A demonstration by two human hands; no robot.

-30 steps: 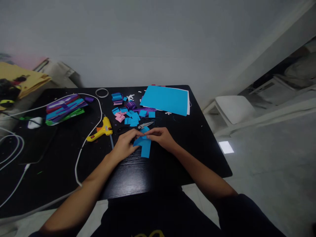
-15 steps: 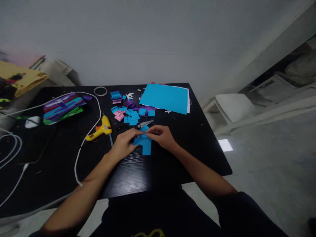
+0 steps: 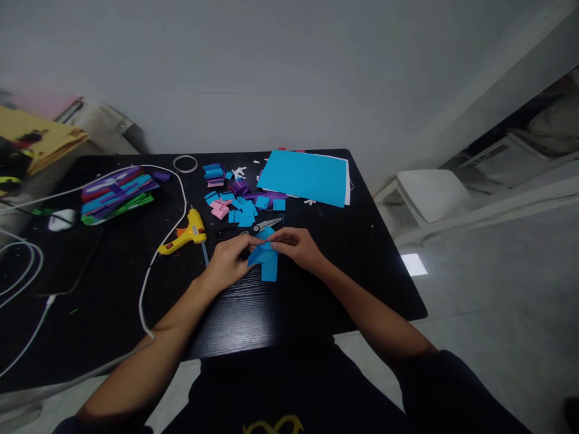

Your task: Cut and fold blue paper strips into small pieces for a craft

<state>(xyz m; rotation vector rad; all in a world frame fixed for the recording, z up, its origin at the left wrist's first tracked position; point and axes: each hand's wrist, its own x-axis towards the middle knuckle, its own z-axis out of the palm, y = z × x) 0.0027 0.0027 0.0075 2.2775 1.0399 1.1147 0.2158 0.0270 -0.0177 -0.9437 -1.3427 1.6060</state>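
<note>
Between my hands is a piece of blue paper (image 3: pixel 269 265) with an angular cut outline, held just above the table near its front. My left hand (image 3: pixel 230 260) pinches its left side between thumb and fingers. My right hand (image 3: pixel 300 247) is closed on its upper right part, the fingertips of both hands nearly meeting. Just beyond the paper lie scissors (image 3: pixel 266 225) with dark handles, blades pointing right. Small blue paper pieces (image 3: pixel 244 211) and pink paper pieces (image 3: pixel 220 208) lie loosely behind the scissors.
A yellow glue gun (image 3: pixel 187 232) lies left of my left hand, beside a white cable (image 3: pixel 143 289). Large blue sheets (image 3: pixel 305 176) rest at the back right of the black table (image 3: pixel 344 289). Bundled coloured strips (image 3: pixel 117 194) lie at the left. A white stool (image 3: pixel 432 194) stands to the right.
Both hands stay at nearly the same spot, still gripping the blue paper. The paper's left part has tilted slightly. The whole view has shifted a little.
</note>
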